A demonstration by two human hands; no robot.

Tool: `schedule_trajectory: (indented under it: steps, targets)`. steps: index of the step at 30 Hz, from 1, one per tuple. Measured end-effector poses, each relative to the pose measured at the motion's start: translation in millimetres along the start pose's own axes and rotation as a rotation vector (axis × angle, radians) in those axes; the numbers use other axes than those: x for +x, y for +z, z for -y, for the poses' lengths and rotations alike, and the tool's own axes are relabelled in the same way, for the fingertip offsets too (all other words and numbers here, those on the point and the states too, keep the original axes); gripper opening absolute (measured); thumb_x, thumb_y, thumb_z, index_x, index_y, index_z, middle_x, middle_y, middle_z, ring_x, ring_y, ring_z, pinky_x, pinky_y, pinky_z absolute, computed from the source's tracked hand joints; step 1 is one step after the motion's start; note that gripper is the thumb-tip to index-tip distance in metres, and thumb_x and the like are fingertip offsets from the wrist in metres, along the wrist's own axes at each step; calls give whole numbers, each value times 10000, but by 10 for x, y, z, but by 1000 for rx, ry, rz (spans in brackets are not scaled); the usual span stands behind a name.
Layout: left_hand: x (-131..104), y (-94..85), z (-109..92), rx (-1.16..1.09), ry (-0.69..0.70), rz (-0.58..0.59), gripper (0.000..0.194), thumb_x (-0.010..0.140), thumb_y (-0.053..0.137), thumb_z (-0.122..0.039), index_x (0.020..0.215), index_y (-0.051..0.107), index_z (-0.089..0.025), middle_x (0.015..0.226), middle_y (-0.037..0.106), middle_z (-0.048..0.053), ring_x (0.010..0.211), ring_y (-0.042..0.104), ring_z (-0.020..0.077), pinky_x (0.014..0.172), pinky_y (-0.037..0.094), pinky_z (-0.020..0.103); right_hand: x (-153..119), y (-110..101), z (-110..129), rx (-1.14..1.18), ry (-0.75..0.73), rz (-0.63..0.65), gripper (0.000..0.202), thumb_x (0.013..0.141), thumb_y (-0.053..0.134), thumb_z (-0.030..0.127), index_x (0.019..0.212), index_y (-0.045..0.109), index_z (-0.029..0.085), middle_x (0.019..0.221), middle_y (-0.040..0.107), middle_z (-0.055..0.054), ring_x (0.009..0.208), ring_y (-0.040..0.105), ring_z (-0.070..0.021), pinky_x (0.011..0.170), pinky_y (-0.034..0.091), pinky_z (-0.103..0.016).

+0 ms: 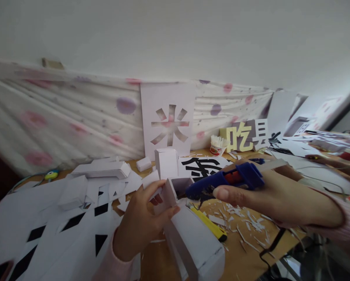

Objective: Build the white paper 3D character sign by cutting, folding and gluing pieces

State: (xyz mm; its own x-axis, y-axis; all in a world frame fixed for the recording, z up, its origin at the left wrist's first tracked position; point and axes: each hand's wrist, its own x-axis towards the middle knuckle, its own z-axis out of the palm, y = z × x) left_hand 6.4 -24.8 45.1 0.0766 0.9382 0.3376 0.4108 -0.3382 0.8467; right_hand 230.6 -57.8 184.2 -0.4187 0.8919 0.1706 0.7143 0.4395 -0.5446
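Note:
My left hand (144,220) pinches the edge of a white foam-board piece (195,244), a hollow shape of folded walls that reaches toward me. A blue hot glue gun (224,181) is wrapped in my right hand (259,193), with a clear glue stick (273,166) poking out of its rear. The gun's nozzle points left at the open end of the piece, close to my left thumb; its very tip is hard to make out. Beneath the gun lies a yellow utility knife (210,224) on the wooden table.
White scraps (251,222) litter the table. A board with a cut-out character (147,117) leans against the floral curtain (105,105). White cut sheets (55,234) and foam pieces spread at left. A yellow character (242,136) stands behind. Another person's hand (318,158) shows at right.

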Motion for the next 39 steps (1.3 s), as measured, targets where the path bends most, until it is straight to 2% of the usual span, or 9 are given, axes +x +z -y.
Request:
schedule_trajectory:
  steps: [4, 9, 13, 17, 22, 28, 33, 37, 39]
  targets:
    - [1, 5, 12, 4, 0, 2, 559, 643, 765, -469, 1129, 687, -206, 979, 685, 95, 814, 636, 246, 818, 541, 473, -16, -10, -22, -34, 11, 15, 441, 859, 561, 622, 658, 594, 231, 598, 567, 36, 530, 521, -128, 467, 394, -241]
    - [13, 16, 8, 18, -9, -8, 555, 632, 768, -481, 1111, 688, -213, 924, 681, 80, 790, 632, 242, 795, 543, 464, -27, -10, -9, -20, 1, 31, 441, 877, 554, 619, 736, 655, 213, 647, 594, 31, 592, 531, -128, 532, 427, -237]
    - [12, 12, -11, 9, -26, 16, 571, 636, 743, -493, 1118, 683, -191, 936, 675, 93, 778, 626, 241, 790, 537, 464, -35, -4, -17, -58, -58, 27, 478, 887, 531, 628, 656, 632, 222, 590, 550, 38, 535, 505, -118, 478, 386, -229]
    - [8, -5, -28, 14, -29, 31, 566, 641, 727, -477, 1126, 681, -187, 967, 672, 102, 818, 624, 251, 813, 524, 466, -48, 10, -27, -59, -115, -7, 423, 877, 570, 594, 657, 649, 242, 588, 611, 30, 516, 556, -129, 437, 386, -228]
    - [22, 1, -35, 17, -26, 46, 581, 649, 712, -477, 1149, 670, -185, 963, 675, 98, 784, 623, 242, 803, 522, 471, -70, 25, -5, -52, -75, 11, 451, 865, 573, 609, 591, 669, 265, 487, 577, 31, 423, 526, -131, 379, 387, -240]
    - [21, -6, -35, 47, -12, 18, 580, 641, 707, -472, 1147, 680, -190, 961, 684, 100, 773, 636, 242, 782, 541, 471, -116, 35, 3, -125, -113, -12, 454, 878, 565, 599, 585, 633, 259, 469, 566, 34, 406, 528, -133, 375, 376, -249]
    - [23, -19, -86, 47, -35, 14, 586, 636, 693, -449, 1154, 681, -176, 991, 690, 117, 798, 647, 249, 814, 550, 480, -216, 130, -14, -331, -297, -132, 501, 884, 523, 650, 606, 582, 236, 535, 578, 5, 468, 527, -154, 447, 374, -293]
    - [19, -28, -127, 20, -58, 13, 600, 622, 699, -450, 1150, 687, -166, 984, 684, 122, 825, 633, 250, 803, 565, 455, -308, 236, -17, -488, -450, -150, 386, 832, 673, 545, 665, 573, 212, 615, 588, -1, 557, 521, -165, 550, 382, -317]
    - [14, -36, -137, 15, -61, 15, 598, 609, 706, -442, 1134, 695, -156, 941, 677, 116, 829, 625, 251, 801, 569, 443, -353, 298, -37, -567, -488, -148, 339, 868, 639, 491, 696, 570, 207, 637, 585, -9, 574, 494, -177, 578, 363, -336]
